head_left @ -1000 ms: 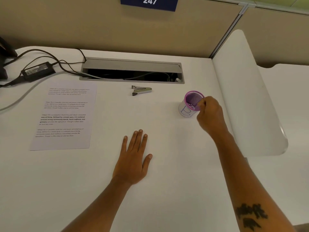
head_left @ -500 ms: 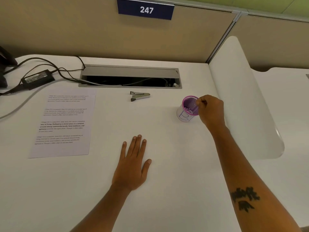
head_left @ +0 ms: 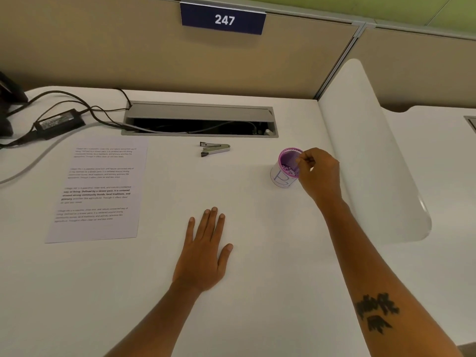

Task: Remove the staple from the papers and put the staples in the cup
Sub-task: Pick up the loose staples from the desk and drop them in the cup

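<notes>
Sign [head_left: 223,19] at 12 o'clock reads "247". Right hand [head_left: 319,173], fingers pinched, whether on a staple I cannot tell, over the cup [head_left: 284,173] at 2 o'clock. Left hand [head_left: 204,251] lies flat. Paper [head_left: 99,189] at 9.

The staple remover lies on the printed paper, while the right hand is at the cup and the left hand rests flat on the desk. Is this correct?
Not quite. In the head view the staple remover lies on the bare desk, apart from the printed paper. The rest holds: right hand at the cup, left hand flat.
</notes>
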`<state>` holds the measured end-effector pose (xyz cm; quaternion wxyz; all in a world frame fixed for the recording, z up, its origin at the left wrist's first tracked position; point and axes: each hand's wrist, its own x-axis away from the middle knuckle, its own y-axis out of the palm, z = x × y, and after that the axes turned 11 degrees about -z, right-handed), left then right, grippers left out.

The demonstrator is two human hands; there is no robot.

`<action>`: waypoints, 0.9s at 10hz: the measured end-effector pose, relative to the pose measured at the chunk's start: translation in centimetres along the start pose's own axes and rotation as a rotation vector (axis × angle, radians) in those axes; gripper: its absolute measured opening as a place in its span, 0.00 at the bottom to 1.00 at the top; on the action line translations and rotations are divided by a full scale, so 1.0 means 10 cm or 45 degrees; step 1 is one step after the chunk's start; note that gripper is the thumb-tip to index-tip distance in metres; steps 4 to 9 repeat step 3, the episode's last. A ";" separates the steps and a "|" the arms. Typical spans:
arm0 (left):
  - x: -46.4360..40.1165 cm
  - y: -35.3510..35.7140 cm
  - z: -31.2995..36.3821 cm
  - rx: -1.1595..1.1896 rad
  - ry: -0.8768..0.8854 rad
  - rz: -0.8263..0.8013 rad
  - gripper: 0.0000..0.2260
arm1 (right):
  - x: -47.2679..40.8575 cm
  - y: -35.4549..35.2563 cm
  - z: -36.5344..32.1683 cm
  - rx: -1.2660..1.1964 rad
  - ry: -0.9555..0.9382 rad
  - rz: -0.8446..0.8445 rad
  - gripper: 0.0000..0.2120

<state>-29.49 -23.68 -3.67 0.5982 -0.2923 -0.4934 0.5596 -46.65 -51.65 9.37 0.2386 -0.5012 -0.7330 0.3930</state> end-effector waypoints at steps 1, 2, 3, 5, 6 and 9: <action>0.00 0.00 -0.01 0.000 0.001 -0.015 0.33 | 0.23 0.09 -0.04 0.008 -0.098 0.020 0.03; 0.02 -0.03 -0.01 -0.002 0.006 -0.025 0.33 | 0.48 0.16 -0.12 0.035 -0.138 -0.004 0.06; 0.06 -0.07 0.00 0.090 -0.013 0.045 0.34 | 0.81 0.30 -0.25 0.109 -0.172 -0.056 0.17; 0.06 -0.07 0.00 0.090 -0.013 0.045 0.34 | 0.81 0.30 -0.25 0.109 -0.172 -0.056 0.17; 0.06 -0.07 0.00 0.090 -0.013 0.045 0.34 | 0.81 0.30 -0.25 0.109 -0.172 -0.056 0.17; 0.06 -0.07 0.00 0.090 -0.013 0.045 0.34 | 0.81 0.30 -0.25 0.109 -0.172 -0.056 0.17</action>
